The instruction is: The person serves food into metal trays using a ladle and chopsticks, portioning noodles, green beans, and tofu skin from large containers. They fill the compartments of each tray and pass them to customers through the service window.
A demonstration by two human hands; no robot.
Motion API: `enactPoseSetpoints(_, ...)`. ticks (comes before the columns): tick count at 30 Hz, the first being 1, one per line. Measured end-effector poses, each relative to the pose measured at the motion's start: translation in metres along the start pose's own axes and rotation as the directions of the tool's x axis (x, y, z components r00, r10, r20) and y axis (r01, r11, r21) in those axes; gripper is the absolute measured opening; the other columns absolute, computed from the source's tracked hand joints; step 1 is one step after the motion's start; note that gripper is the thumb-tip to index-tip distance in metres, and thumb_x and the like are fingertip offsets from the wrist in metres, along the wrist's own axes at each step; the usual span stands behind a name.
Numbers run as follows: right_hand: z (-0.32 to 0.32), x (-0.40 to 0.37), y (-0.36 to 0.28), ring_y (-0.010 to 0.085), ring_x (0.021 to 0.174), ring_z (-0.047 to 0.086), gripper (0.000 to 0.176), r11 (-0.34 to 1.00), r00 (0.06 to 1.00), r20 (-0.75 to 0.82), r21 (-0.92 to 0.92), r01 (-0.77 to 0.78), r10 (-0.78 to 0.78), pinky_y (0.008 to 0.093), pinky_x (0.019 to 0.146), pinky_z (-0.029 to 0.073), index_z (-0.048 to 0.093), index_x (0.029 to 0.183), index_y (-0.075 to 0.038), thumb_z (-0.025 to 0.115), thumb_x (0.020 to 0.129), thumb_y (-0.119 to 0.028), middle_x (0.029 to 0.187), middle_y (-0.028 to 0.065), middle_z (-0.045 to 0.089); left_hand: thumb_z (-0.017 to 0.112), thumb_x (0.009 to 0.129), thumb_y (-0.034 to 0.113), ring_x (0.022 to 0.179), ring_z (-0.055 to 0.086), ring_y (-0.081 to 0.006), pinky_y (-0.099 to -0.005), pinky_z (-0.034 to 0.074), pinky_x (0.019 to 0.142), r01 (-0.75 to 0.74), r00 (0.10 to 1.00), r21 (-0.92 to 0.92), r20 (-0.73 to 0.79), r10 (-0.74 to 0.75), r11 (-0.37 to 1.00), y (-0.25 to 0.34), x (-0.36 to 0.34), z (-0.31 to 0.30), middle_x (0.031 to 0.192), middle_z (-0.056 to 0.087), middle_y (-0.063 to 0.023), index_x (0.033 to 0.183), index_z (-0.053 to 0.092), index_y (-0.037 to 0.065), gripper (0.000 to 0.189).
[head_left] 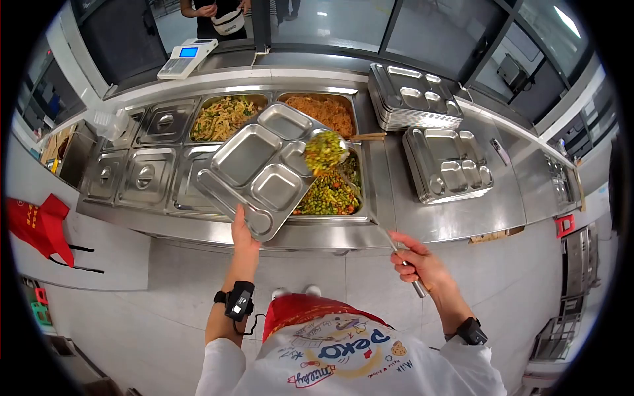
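Note:
My left hand [243, 234] grips the near edge of a steel compartment tray [246, 153], tilted over the food counter with its compartments bare. In my right hand [417, 263] is the handle of a serving ladle [389, 239]. Its bowl is heaped with a green and yellow vegetable mix [325, 153] and hangs at the tray's right edge, partly covering a compartment. Below the ladle sits a steel food pan [362, 216] of peas, corn and carrot bits; the tray hides part of it.
Behind the tray are a pan of noodle-like strips with greens [228, 117] and one of orange shreds [323, 113]. Lidded pans [146, 175] line the left. Stacked trays [413, 99] and a second tray stack [449, 165] stand right. A person [221, 20] is beyond the card terminal [188, 58].

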State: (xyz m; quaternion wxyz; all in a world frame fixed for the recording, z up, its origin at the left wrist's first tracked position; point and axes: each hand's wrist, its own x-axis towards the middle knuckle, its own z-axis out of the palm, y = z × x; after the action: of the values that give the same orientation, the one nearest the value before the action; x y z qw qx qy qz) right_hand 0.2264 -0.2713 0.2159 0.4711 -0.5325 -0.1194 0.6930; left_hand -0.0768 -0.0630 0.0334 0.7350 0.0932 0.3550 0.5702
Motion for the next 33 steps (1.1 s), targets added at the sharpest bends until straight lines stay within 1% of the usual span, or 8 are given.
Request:
enactPoseSetpoints(6,0.013,0.026,0.04,0.005,0.05,0.034,0.047,0.898,0.996,0.063,-0.431,0.09,-0.07,0.0197,0.043,0.031,0.039,0.133,-0.02,0.044,0.089,-0.004,0.068,-0.0021,0.042,0.053,0.088,0.034,0.088,0.058,-0.0168,-0.0313,0.049,0.076,-0.005,0.997,-0.018,0.076,0.007,1.0,-0.004,0.005,0.023,0.096,0.06,-0.0045,0.102,0.054,0.004,0.033)
enactPoseSetpoints(12,0.017,0.053,0.058,0.004,0.057,0.039,0.047,0.264,0.777,0.247,-0.845,0.465,-0.579,0.0191,0.049,0.036,0.044,0.131,-0.017,0.05,0.086,-0.004,0.071,-0.0022,0.047,0.052,0.089,0.033,0.088,0.058,-0.0159,-0.031,0.048,0.076,0.018,1.0,-0.046,-0.003,-0.018,0.999,0.023,0.01,0.021,0.097,0.059,-0.0039,0.103,0.054,0.004,0.032)
enactPoseSetpoints(15,0.028,0.073,0.053,0.004,0.055,0.038,0.047,0.092,0.706,0.367,-0.849,0.52,-0.605,0.0179,0.049,0.035,0.045,0.13,-0.015,0.05,0.085,-0.001,0.07,-0.0007,0.049,0.051,0.09,0.032,0.09,0.058,-0.0164,-0.0314,0.049,0.077,0.045,0.999,-0.059,-0.024,-0.047,0.997,0.044,0.016,0.013,0.099,0.059,-0.0045,0.105,0.053,0.004,0.032)
enactPoseSetpoints(21,0.107,0.128,0.016,0.0055,0.05,0.043,0.043,0.825,0.955,-0.002,-0.504,0.257,-0.298,0.019,0.042,0.035,0.045,0.128,-0.012,0.05,0.086,-0.004,0.073,0.0006,0.053,0.048,0.091,0.027,0.094,0.057,-0.0191,-0.033,0.048,0.081,0.066,0.998,-0.017,-0.011,-0.066,0.998,0.109,0.053,-0.055,0.105,0.057,-0.0067,0.112,0.05,0.002,0.033)
enactPoseSetpoints(27,0.208,0.271,-0.036,0.005,0.049,0.041,0.042,0.807,0.927,-0.047,-0.511,0.297,-0.371,0.0193,0.04,0.033,0.04,0.13,-0.007,0.046,0.089,-0.009,0.067,0.0015,0.049,0.052,0.089,0.022,0.095,0.057,-0.0188,-0.031,0.046,0.083,0.11,0.986,0.137,-0.142,-0.091,0.984,0.206,0.084,-0.157,0.107,0.058,-0.0083,0.115,0.05,0.0,0.034)
enactPoseSetpoints(28,0.191,0.318,-0.029,0.0122,0.049,0.046,0.042,0.743,0.914,-0.008,-0.584,0.326,-0.407,0.025,0.043,0.039,0.042,0.129,-0.008,0.047,0.088,-0.009,0.069,0.0063,0.054,0.053,0.088,0.021,0.095,0.057,-0.0185,-0.0305,0.047,0.082,0.127,0.979,0.113,-0.175,-0.106,0.986,0.224,0.084,-0.167,0.106,0.059,-0.0085,0.114,0.05,0.0,0.034)
enactPoseSetpoints(31,0.211,0.403,-0.036,0.0223,0.056,0.054,0.04,0.014,0.736,0.226,-0.952,0.305,-0.638,0.0338,0.053,0.045,0.047,0.125,-0.01,0.047,0.085,-0.008,0.075,0.0143,0.058,0.055,0.087,0.02,0.094,0.057,-0.0189,-0.0306,0.047,0.081,0.138,0.968,0.091,-0.222,-0.115,0.986,0.266,0.091,-0.201,0.105,0.058,-0.0081,0.113,0.051,0.0,0.033)
enactPoseSetpoints(33,0.23,0.436,-0.043,0.0301,0.066,0.057,0.039,-0.132,0.726,0.209,-0.978,0.163,-0.655,0.0386,0.061,0.046,0.05,0.121,-0.01,0.048,0.082,-0.007,0.08,0.0186,0.059,0.056,0.086,0.02,0.092,0.057,-0.0189,-0.0304,0.047,0.08,0.145,0.967,0.109,-0.224,-0.118,0.983,0.287,0.095,-0.215,0.105,0.058,-0.0079,0.112,0.051,0.0,0.033)
